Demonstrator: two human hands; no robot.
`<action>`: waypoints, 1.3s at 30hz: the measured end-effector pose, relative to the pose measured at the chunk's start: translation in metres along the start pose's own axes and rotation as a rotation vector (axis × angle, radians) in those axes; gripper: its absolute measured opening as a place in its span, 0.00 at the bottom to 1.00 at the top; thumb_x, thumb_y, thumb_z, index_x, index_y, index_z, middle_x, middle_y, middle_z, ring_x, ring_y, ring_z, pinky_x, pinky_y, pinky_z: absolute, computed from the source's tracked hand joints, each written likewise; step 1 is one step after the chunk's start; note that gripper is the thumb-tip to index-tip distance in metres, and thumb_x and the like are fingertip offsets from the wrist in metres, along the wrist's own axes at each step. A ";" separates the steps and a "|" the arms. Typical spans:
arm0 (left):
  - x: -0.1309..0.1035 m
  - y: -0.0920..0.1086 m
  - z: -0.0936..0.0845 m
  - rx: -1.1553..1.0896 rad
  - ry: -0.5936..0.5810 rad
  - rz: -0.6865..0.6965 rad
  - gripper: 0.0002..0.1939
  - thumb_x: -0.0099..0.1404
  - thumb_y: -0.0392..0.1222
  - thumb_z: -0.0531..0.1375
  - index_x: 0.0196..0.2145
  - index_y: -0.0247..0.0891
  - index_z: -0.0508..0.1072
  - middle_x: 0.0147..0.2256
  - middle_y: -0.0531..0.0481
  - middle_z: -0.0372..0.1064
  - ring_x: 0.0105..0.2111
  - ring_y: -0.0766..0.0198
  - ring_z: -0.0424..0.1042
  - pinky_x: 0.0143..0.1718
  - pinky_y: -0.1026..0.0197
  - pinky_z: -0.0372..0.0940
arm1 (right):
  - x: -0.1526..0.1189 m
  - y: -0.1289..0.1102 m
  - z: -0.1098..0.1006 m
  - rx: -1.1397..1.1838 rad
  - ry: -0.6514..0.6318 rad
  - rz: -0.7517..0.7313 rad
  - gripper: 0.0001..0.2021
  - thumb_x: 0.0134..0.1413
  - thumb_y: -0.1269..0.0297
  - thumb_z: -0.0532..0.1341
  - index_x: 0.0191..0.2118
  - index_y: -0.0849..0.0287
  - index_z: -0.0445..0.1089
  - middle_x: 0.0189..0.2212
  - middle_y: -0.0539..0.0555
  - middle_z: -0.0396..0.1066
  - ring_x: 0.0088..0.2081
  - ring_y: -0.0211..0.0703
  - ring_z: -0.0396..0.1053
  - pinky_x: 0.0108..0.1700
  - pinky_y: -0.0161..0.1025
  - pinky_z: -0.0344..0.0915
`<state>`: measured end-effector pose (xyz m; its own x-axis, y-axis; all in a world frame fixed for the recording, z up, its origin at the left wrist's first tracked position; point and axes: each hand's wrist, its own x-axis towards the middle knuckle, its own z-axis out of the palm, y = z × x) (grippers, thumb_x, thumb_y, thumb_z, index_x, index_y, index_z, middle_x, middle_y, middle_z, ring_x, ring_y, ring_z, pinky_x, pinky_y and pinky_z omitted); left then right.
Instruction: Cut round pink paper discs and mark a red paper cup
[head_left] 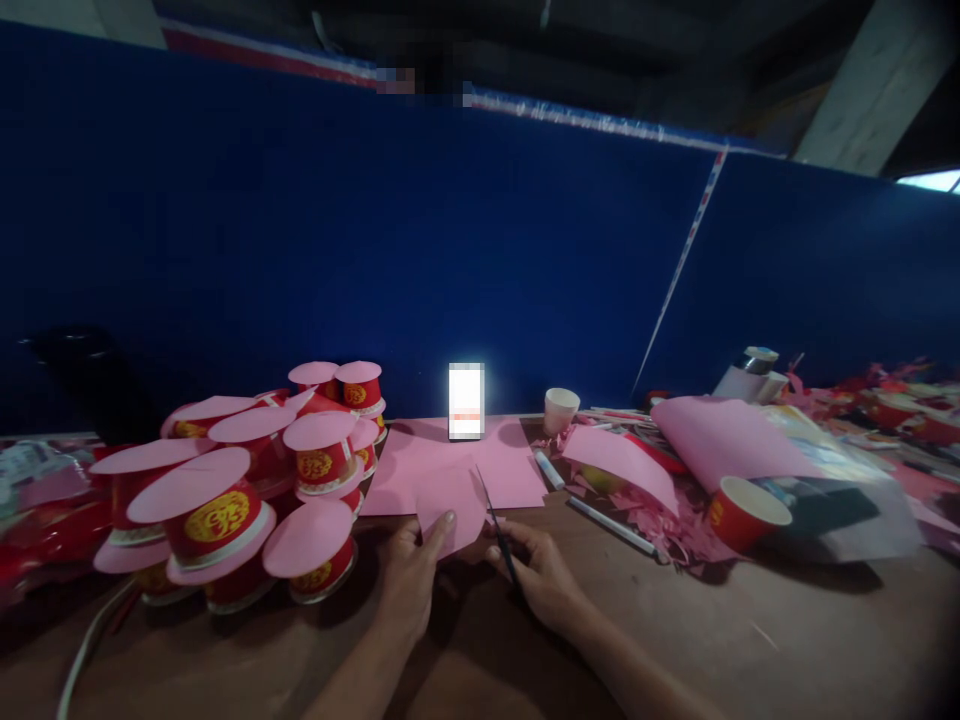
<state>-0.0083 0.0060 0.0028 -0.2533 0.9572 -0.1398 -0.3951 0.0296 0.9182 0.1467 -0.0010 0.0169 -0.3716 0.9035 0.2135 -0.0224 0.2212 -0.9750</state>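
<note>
Pink paper piece (pixel 452 520) held flat, dark scissors (pixel 496 530) upright at its edge

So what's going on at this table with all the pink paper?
A person is cutting pink paper. The left hand holds a small pink sheet on the wooden table, while the right hand works scissors along its edge. To the left sits a pile of red paper cups capped with pink discs. A glue stick lies nearby.
</note>
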 end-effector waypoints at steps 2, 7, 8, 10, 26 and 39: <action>0.001 -0.002 -0.002 -0.016 -0.048 -0.010 0.23 0.46 0.50 0.65 0.36 0.30 0.72 0.26 0.46 0.73 0.25 0.62 0.71 0.29 0.61 0.64 | 0.000 -0.001 0.000 -0.009 0.007 0.006 0.15 0.52 0.56 0.57 0.42 0.60 0.70 0.27 0.50 0.69 0.29 0.38 0.64 0.33 0.34 0.62; 0.002 -0.003 -0.003 -0.006 -0.058 -0.016 0.21 0.46 0.49 0.65 0.35 0.31 0.72 0.26 0.47 0.73 0.26 0.62 0.71 0.30 0.62 0.63 | -0.001 0.007 -0.001 -0.011 0.015 0.074 0.13 0.52 0.58 0.58 0.40 0.61 0.70 0.17 0.45 0.59 0.19 0.31 0.54 0.22 0.29 0.55; 0.002 -0.003 -0.003 -0.007 -0.054 -0.020 0.21 0.46 0.49 0.65 0.34 0.31 0.72 0.26 0.47 0.73 0.26 0.62 0.71 0.30 0.61 0.64 | -0.001 0.010 -0.001 -0.011 0.022 0.092 0.14 0.52 0.58 0.58 0.41 0.61 0.69 0.16 0.44 0.57 0.18 0.30 0.52 0.21 0.28 0.53; 0.002 -0.002 -0.003 -0.021 -0.048 -0.023 0.21 0.46 0.49 0.65 0.34 0.31 0.72 0.26 0.47 0.73 0.26 0.62 0.71 0.30 0.61 0.64 | -0.001 0.018 -0.002 -0.009 0.054 0.119 0.15 0.51 0.58 0.59 0.42 0.61 0.68 0.16 0.43 0.56 0.17 0.29 0.51 0.19 0.28 0.50; 0.004 0.001 -0.004 -0.103 -0.028 -0.023 0.18 0.45 0.44 0.65 0.34 0.34 0.70 0.29 0.48 0.72 0.30 0.62 0.71 0.33 0.61 0.64 | -0.001 0.014 -0.005 0.082 0.070 0.051 0.16 0.50 0.59 0.60 0.44 0.59 0.63 0.26 0.49 0.64 0.26 0.35 0.60 0.26 0.31 0.57; 0.007 -0.003 -0.006 -0.052 -0.086 0.009 0.18 0.46 0.44 0.65 0.35 0.34 0.70 0.28 0.50 0.73 0.28 0.63 0.72 0.33 0.61 0.64 | 0.010 0.027 -0.019 -0.397 0.435 -0.113 0.10 0.47 0.60 0.58 0.25 0.57 0.56 0.17 0.44 0.55 0.21 0.35 0.55 0.23 0.31 0.52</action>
<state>-0.0143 0.0106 -0.0028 -0.1812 0.9786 -0.0976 -0.4387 0.0084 0.8986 0.1600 0.0205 -0.0059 0.0284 0.9153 0.4018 0.3403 0.3691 -0.8649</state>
